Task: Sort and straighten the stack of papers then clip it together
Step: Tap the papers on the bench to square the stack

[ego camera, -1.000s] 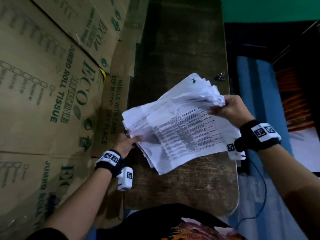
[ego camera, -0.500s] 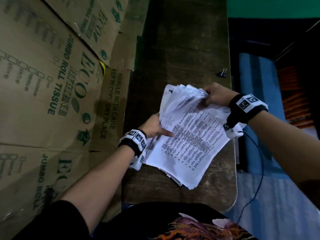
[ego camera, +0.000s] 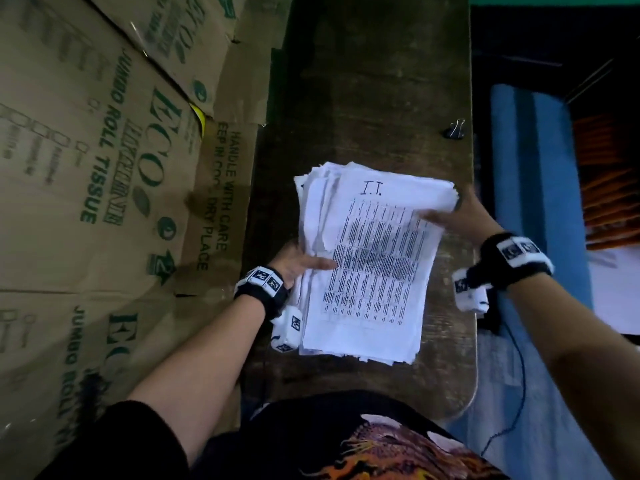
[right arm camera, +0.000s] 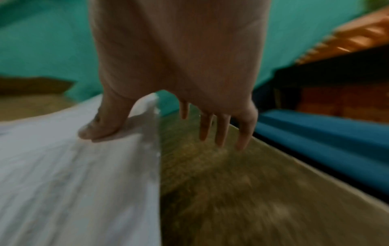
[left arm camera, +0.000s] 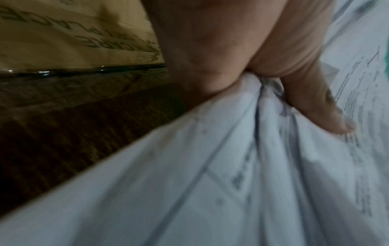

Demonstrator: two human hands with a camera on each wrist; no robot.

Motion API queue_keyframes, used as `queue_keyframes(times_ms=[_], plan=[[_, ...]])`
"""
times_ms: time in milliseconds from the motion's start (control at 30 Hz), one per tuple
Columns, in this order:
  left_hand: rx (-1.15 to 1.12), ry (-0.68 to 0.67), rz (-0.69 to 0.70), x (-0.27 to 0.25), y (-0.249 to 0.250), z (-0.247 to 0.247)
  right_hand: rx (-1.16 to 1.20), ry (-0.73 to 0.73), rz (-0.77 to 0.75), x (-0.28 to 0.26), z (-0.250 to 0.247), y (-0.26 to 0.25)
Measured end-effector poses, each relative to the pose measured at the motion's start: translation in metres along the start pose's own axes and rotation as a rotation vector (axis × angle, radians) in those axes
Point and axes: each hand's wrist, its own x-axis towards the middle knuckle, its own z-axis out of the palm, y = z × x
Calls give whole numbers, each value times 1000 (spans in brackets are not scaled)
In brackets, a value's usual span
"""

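Note:
A thick stack of white printed papers [ego camera: 367, 271] lies lengthwise on the dark wooden table [ego camera: 363, 81]; its top sheet is marked "I.T." and the sheets are fanned unevenly along the left edge. My left hand [ego camera: 299, 263] grips that left edge, thumb [left arm camera: 320, 106] on top of the paper stack [left arm camera: 210, 183], the other fingers hidden beneath. At the stack's upper right corner my right hand [ego camera: 453, 216] rests its thumb [right arm camera: 101, 126] on the paper stack [right arm camera: 73, 166], while its straight fingers [right arm camera: 221, 129] hang past the paper's edge over the table. A black binder clip [ego camera: 456, 129] lies apart near the table's right edge.
Printed cardboard boxes [ego camera: 104, 174] stand along the table's left side. Right of the table edge [ego camera: 473, 271] are a blue cloth surface [ego camera: 533, 174] and orange slats [ego camera: 609, 188]. A thin cable [ego camera: 519, 375] hangs from my right wrist.
The stack, held up and crumpled a second ago, has been turned and lowered flat onto the table. My right hand let go of its grip and now rests at the right corner.

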Motion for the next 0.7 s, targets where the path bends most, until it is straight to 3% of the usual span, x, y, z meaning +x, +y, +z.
queue_keyframes(times_ms=[133,233,367,467,600,700], plan=[[-59,-17,-33,-2,-1,-2,452,-220,232,-53,27,21],[-103,-6,-29,2,-6,-2,646,-417,380,-75,57,25],[-115,113,-94,16,-12,-4,759,-345,352,-76,72,21],[-11,166,-113,22,-20,-3,648,-283,295,-76,76,14],[349,181,-67,15,-24,1,151,-475,173,-89,77,20],[490,262,4,6,-23,10,68,-350,111,-99,89,33]])
